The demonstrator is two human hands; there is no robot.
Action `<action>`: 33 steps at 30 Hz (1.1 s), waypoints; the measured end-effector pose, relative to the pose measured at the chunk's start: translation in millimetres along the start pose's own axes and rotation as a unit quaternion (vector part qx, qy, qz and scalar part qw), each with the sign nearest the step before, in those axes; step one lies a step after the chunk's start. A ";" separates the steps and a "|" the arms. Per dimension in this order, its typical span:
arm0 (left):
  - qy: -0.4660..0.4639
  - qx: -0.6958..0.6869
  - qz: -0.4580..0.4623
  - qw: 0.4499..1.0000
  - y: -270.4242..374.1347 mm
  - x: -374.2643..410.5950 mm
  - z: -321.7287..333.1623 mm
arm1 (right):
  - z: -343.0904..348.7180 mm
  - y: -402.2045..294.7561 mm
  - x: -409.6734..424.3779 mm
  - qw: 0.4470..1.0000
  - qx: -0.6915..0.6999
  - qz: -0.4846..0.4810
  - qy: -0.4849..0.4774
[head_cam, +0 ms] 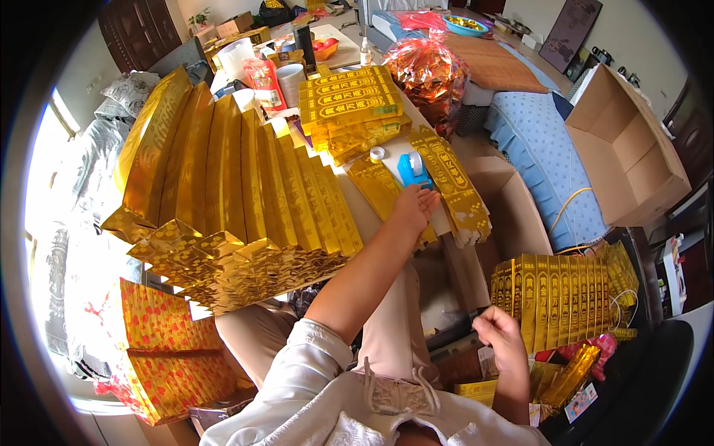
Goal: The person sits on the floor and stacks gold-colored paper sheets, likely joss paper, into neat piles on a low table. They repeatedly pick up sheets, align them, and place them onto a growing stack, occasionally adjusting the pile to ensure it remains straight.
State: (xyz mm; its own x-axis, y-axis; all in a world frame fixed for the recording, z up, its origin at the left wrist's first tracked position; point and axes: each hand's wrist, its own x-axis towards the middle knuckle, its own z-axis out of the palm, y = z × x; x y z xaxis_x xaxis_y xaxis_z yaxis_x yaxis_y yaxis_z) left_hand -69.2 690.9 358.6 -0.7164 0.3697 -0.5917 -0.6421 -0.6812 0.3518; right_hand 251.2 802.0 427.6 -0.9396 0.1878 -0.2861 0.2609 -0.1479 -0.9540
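Observation:
My left hand (417, 209) reaches over the table with its fingers stretched out and nothing seen in them. Just beyond its wrist side stands a blue tape dispenser (414, 171); whether they touch is unclear. Flat gold printed paper pieces (449, 181) lie right of the dispenser, and another gold sheet (376, 187) lies left of it. My right hand (499, 331) is curled, thumb against the bent fingers, in front of a row of upright gold printed paper packs (552, 301); no object shows in it. A roll of tape (377, 152) rests behind the left sheet.
Folded gold paper pieces (223, 167) fill the table's left side. Stacked gold packs (351, 100) stand at the back. An open cardboard box (516, 206) is below the table's right edge, another cardboard box (625, 150) farther right. A red-and-gold bag (173, 357) stands lower left.

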 end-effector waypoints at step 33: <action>-0.100 0.063 0.207 0.971 -31.4 -75.0 84.9 | -42.2 42.9 -56.9 0.995 0.019 0.096 -0.005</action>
State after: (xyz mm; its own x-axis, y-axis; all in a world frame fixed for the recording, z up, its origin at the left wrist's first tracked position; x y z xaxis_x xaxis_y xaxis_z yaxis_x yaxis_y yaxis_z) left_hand -18.5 738.1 453.5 -0.9511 0.2034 -0.2327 -0.3063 -0.7198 0.6229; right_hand 325.2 825.9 399.1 -0.8751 0.1422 -0.4625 0.4282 -0.2176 -0.8771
